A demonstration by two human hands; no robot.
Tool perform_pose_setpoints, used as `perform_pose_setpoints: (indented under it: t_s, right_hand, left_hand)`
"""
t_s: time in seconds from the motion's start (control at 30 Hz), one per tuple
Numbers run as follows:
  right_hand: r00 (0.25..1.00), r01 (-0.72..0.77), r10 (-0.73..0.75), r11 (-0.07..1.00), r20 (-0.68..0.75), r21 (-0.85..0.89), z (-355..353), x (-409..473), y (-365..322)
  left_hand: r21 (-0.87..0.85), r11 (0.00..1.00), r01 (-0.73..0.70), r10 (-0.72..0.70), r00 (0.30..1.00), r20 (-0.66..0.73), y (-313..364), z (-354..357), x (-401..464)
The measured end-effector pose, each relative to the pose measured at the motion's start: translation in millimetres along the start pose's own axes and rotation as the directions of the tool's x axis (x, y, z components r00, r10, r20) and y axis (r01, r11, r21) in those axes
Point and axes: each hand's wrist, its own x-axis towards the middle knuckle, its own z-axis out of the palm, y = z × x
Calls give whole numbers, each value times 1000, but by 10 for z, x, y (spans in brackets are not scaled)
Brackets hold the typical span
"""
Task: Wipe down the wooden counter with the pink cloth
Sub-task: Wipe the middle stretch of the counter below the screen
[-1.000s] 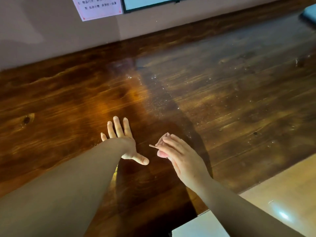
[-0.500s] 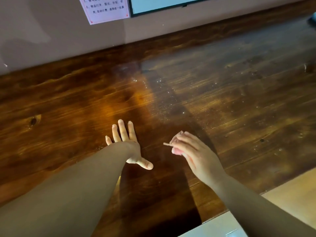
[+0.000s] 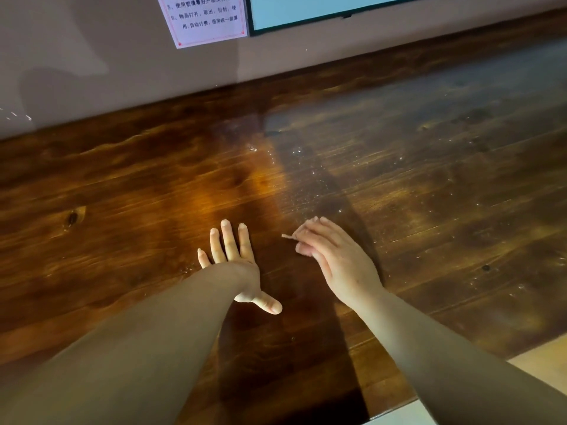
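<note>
The dark wooden counter (image 3: 429, 194) fills the view, with small water droplets (image 3: 297, 151) scattered over its middle and right. My left hand (image 3: 233, 259) lies flat on the wood, fingers straight and thumb spread out. Just right of it, my right hand (image 3: 334, 259) hovers with curled fingers and pinches a small thin pale sliver (image 3: 288, 237) that pokes out to the left. No pink cloth is in view.
A grey wall runs along the counter's far edge, carrying a printed paper notice (image 3: 208, 19) and a dark-framed panel (image 3: 322, 10). The counter's near edge runs along the lower right, with pale floor (image 3: 546, 360) beyond it.
Both hands have shifted slightly away from me across the counter as the view tilted up the wall. My right hand keeps pinching the sliver; my left stays flat.
</note>
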Motion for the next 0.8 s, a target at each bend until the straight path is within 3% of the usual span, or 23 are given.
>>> perform_pose_setpoints:
  t_s: [0.1, 0.27, 0.33, 0.47, 0.7, 0.8]
  right_hand:
    - [991, -120, 120, 993, -54, 19, 93, 61, -136]
    - [992, 121, -120, 993, 47, -12, 163, -139, -175]
    - [993, 104, -102, 994, 64, -36, 142, 117, -115]
    - [996, -66, 70, 996, 50, -65, 182, 482, -127]
    - [986, 145, -143, 989, 81, -29, 211, 145, -194]
    - [988, 51, -41, 997, 151, -64, 235, 575, -172]
  left_hand:
    - [-6, 1000, 3, -3, 1000, -3, -2, 1, -2]
    - [-11, 1000, -5, 5, 1000, 8, -7, -6, 7]
    - [-13, 1000, 5, -5, 1000, 12, -8, -3, 6]
    - [-41, 999, 6, -6, 1000, 5, 6, 18, 26]
    - [-49, 999, -6, 6, 1000, -3, -1, 6, 21]
    - [-49, 999, -4, 4, 1000, 8, 7, 7, 33]
